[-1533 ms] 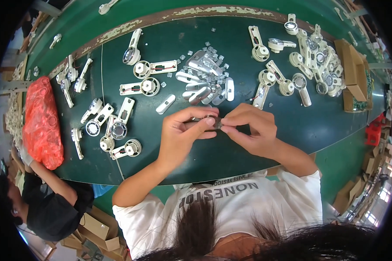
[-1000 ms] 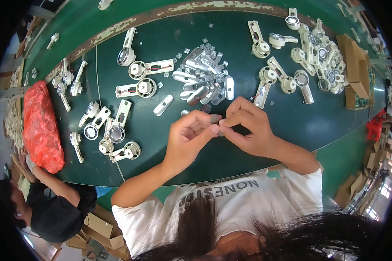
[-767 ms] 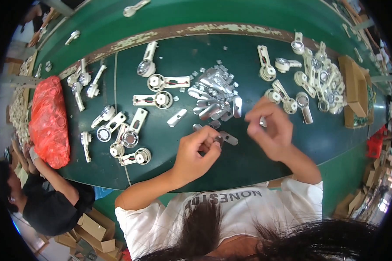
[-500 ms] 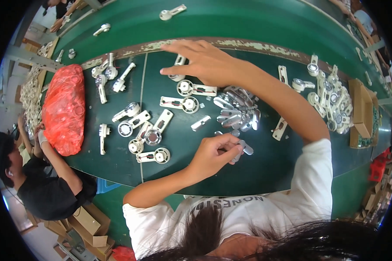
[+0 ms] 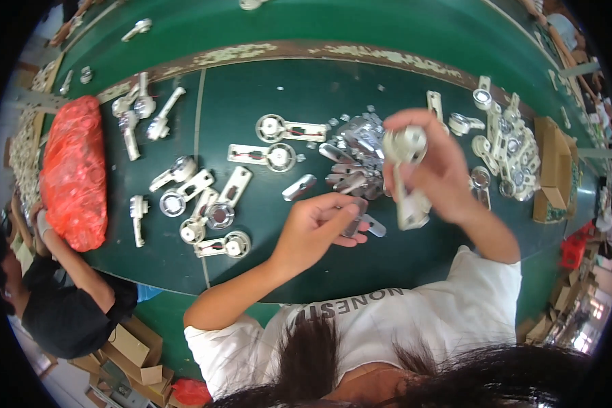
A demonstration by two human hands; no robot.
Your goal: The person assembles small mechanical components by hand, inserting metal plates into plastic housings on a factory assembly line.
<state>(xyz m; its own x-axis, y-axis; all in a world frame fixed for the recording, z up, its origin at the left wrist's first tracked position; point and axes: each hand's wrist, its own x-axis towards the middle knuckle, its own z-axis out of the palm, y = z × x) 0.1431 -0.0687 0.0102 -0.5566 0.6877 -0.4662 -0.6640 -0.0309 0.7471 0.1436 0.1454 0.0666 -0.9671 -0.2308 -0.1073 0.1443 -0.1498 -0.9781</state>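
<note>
My left hand (image 5: pixel 313 228) is closed, pinching a small silvery oval plate (image 5: pixel 353 216) between thumb and fingers. To its right my right hand (image 5: pixel 438 166) is wrapped round a white plastic part with a round head and a flat handle (image 5: pixel 406 145), raised above the table and blurred. Between and beyond the hands lies a heap of shiny oval plates (image 5: pixel 352 163). One loose plate (image 5: pixel 299 188) is just left of it, and another plate (image 5: pixel 375 226) shows by my left fingertips. Two similar white parts (image 5: pixel 280 156) lie left of the heap, with red wires in their handles.
More white parts (image 5: pixel 219 213) are scattered at left, and others are piled (image 5: pixel 513 153) at right beside a cardboard box (image 5: pixel 553 166). A red plastic bag (image 5: pixel 75 173) stands at the left edge near a person in black (image 5: pixel 68 306). Behind runs a green belt (image 5: pixel 333 27).
My right hand has come back from the far side with a white part picked up there. My left hand keeps its oval plate. The whole view has shifted slightly.
</note>
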